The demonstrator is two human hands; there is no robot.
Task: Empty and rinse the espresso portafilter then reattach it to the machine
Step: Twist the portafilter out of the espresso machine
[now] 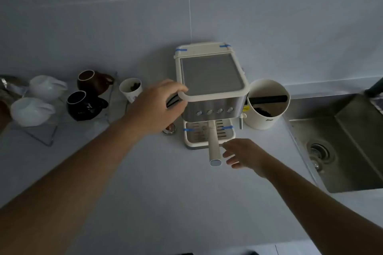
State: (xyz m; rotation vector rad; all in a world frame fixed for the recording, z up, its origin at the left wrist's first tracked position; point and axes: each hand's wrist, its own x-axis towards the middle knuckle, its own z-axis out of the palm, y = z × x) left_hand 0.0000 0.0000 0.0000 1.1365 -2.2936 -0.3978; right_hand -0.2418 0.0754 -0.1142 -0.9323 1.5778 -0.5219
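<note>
Left hand (154, 105) grips machine (211, 83) corner; right hand (244, 155) open beside portafilter handle (213, 145).

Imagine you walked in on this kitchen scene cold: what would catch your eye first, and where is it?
The cream espresso machine at the counter's centre, against the tiled wall, stands out first, the left hand gripping its top left corner. Its portafilter handle juts forward over the drip tray, with the open right hand just beside it. Right of the machine stands a white knock box holding dark grounds.
</note>
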